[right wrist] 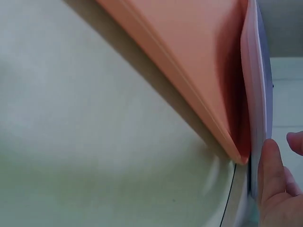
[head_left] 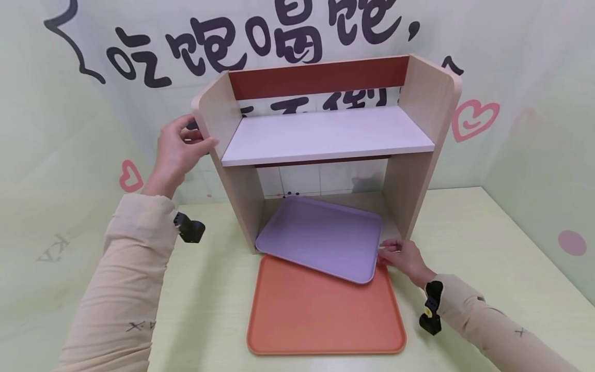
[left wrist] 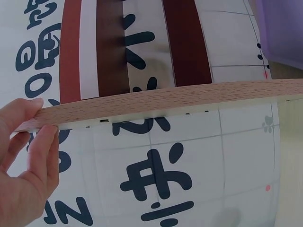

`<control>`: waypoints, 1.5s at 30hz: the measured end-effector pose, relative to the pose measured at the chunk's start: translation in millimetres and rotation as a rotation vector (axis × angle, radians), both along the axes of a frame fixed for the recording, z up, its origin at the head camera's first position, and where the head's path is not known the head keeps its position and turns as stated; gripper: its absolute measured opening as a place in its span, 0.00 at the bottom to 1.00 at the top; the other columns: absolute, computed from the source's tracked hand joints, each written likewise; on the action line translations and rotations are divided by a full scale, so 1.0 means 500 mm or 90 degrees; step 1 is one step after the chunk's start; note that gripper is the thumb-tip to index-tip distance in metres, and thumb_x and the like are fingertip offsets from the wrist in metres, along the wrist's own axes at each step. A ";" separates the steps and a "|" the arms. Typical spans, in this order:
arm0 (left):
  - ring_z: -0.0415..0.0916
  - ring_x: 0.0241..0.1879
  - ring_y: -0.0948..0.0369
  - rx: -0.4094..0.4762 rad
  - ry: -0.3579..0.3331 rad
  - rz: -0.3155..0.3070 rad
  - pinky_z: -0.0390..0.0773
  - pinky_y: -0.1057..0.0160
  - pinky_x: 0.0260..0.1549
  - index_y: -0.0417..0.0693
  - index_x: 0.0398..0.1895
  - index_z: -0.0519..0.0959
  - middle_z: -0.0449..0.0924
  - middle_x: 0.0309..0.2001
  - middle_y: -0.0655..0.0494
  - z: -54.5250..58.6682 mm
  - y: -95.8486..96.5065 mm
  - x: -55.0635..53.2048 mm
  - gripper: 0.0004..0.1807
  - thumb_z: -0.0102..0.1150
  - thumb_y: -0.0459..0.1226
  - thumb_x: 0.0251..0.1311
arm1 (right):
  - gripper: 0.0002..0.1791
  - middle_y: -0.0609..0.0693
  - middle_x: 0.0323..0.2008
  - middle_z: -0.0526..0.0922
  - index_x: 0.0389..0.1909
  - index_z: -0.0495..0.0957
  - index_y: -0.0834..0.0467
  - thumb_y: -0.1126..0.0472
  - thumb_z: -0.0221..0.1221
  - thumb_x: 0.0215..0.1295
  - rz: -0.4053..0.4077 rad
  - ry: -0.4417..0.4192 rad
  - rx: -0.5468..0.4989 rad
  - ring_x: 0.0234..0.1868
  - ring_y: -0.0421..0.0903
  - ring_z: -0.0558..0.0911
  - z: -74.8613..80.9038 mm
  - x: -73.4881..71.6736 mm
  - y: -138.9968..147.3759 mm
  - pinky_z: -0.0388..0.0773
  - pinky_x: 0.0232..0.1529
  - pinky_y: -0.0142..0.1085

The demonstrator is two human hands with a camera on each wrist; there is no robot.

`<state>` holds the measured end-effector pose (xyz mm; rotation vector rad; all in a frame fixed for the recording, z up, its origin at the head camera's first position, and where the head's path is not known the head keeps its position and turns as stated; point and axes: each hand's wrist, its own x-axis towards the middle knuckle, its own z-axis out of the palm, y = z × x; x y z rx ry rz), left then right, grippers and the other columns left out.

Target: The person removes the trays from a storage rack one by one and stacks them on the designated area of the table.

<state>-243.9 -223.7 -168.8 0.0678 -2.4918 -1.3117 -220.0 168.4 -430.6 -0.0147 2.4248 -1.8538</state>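
A two-tier wooden shelf [head_left: 325, 135] stands on the table; my left hand [head_left: 180, 147] pinches the front edge of its left side panel [left wrist: 165, 98]. The left wrist view shows thumb and fingers on either side of that edge. A purple tray [head_left: 325, 237] lies askew, its far part in the shelf's lower compartment and its near right corner out over an orange tray [head_left: 325, 315]. My right hand [head_left: 405, 260] holds the purple tray's right edge, a finger [right wrist: 271, 165] against its side in the right wrist view. The orange tray lies flat before the shelf, its back end under the purple one.
The pale table [head_left: 483, 248] extends on both sides of the shelf. Behind it hangs a white backdrop [head_left: 153, 113] with large black characters and pink hearts. A white board [head_left: 330, 134] forms the upper tier, and a red-brown strip [head_left: 321, 77] crosses the back.
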 end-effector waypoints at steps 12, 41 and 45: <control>0.69 0.45 0.56 0.001 -0.002 0.008 0.73 0.59 0.46 0.59 0.62 0.63 0.68 0.52 0.45 -0.004 -0.002 -0.001 0.32 0.60 0.43 0.51 | 0.22 0.65 0.37 0.75 0.49 0.63 0.80 0.70 0.54 0.56 -0.009 0.032 -0.006 0.28 0.34 0.76 -0.009 -0.060 0.008 0.79 0.35 0.36; 0.68 0.46 0.55 0.004 -0.004 0.001 0.73 0.58 0.47 0.58 0.62 0.63 0.68 0.53 0.44 -0.001 0.001 0.000 0.32 0.60 0.43 0.52 | 0.24 0.64 0.33 0.77 0.49 0.62 0.79 0.69 0.56 0.55 -0.056 -0.007 -0.022 0.25 0.38 0.78 -0.031 -0.063 -0.005 0.79 0.30 0.32; 0.68 0.47 0.55 0.001 -0.005 0.003 0.73 0.58 0.47 0.57 0.63 0.62 0.67 0.53 0.44 -0.001 0.001 0.002 0.33 0.59 0.43 0.52 | 0.24 0.64 0.33 0.77 0.49 0.62 0.79 0.69 0.56 0.54 -0.057 -0.016 -0.012 0.24 0.39 0.79 -0.027 -0.047 -0.007 0.79 0.30 0.33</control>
